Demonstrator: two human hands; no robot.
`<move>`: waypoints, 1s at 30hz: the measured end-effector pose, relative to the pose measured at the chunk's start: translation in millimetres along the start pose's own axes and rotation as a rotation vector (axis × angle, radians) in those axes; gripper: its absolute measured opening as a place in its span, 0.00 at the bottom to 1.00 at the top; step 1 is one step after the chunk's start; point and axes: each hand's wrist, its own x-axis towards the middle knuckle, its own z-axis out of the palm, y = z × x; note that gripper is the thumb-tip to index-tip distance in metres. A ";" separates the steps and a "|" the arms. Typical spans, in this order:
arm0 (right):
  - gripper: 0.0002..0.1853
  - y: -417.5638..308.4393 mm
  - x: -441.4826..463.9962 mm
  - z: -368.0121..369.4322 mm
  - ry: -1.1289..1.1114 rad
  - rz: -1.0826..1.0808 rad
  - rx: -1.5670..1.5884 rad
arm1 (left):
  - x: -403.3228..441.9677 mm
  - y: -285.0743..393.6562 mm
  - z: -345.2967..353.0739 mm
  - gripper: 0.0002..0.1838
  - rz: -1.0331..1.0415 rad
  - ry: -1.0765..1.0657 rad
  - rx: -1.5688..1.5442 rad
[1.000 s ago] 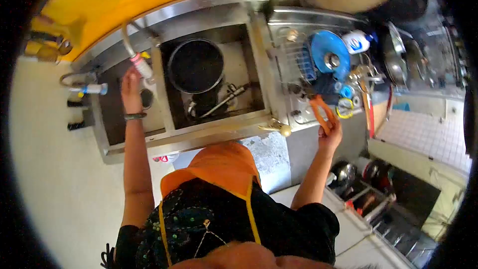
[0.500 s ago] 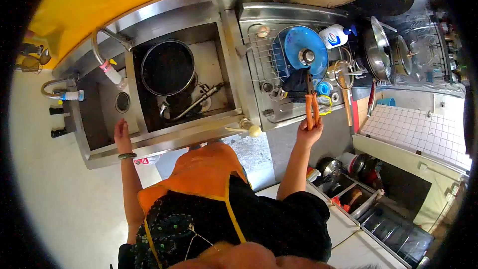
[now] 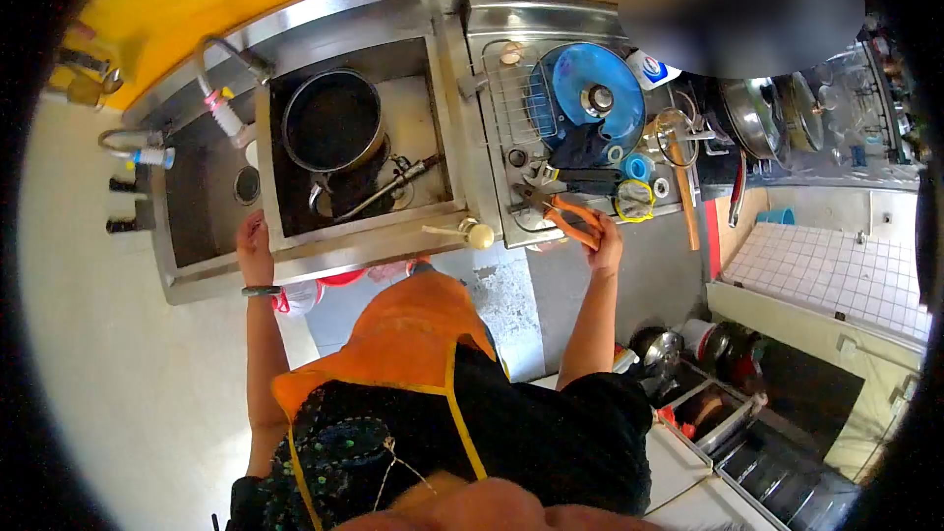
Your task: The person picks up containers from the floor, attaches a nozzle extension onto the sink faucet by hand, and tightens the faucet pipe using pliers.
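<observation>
My right hand [image 3: 606, 246] is closed on the orange handles of a pair of pliers [image 3: 574, 220], whose jaws point left over the metal drainboard [image 3: 500, 219]. Beside the jaws lies an adjustable wrench [image 3: 543, 177]. My left hand [image 3: 254, 236] rests at the front edge of the steel sink [image 3: 295, 248], near the small left basin, with nothing visible in it; its fingers are close together. In the larger basin stand a black pot [image 3: 334, 120] and a loose faucet [image 3: 388, 192].
A blue lid [image 3: 580, 79], a wire rack [image 3: 503, 103], a yellow-rimmed strainer [image 3: 634, 200] and a blue tape roll [image 3: 636, 167] are on the drainboard. Metal pans [image 3: 752, 118] stand farther right. Two faucets [image 3: 224, 116] [image 3: 152, 155] rise at the left.
My right hand has brought the pliers down and left, and their jaws have swung from pointing away to pointing left. My left hand has drawn back from the pink-collared faucet to the sink's front edge.
</observation>
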 end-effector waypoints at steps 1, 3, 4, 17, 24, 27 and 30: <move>0.17 -0.7 1.8 4.0 -0.005 -0.007 -0.050 | -8.9 11.3 0.4 0.14 0.024 0.021 -0.009; 0.17 -0.9 5.3 0.5 -0.014 -0.236 -0.396 | -34.6 24.5 -1.0 0.13 -0.076 0.096 -0.024; 0.17 7.1 15.5 -4.9 0.027 -0.447 -0.644 | -50.0 24.0 -4.3 0.13 -0.055 0.117 -0.020; 0.25 -35.6 -31.9 39.8 0.049 -0.614 -1.842 | -478.7 -7.5 -49.3 0.15 -0.834 0.214 0.451; 0.22 -34.8 -123.6 213.9 -0.562 -1.143 -1.129 | -691.6 -33.8 5.0 0.18 -1.636 0.230 0.202; 0.21 -0.9 -161.6 270.9 -0.857 -1.188 -0.985 | -722.2 5.7 18.3 0.21 -1.760 0.246 0.155; 0.20 75.6 -246.9 317.5 -1.138 -1.010 -1.167 | -748.5 -0.2 -6.8 0.27 -1.899 0.309 -0.026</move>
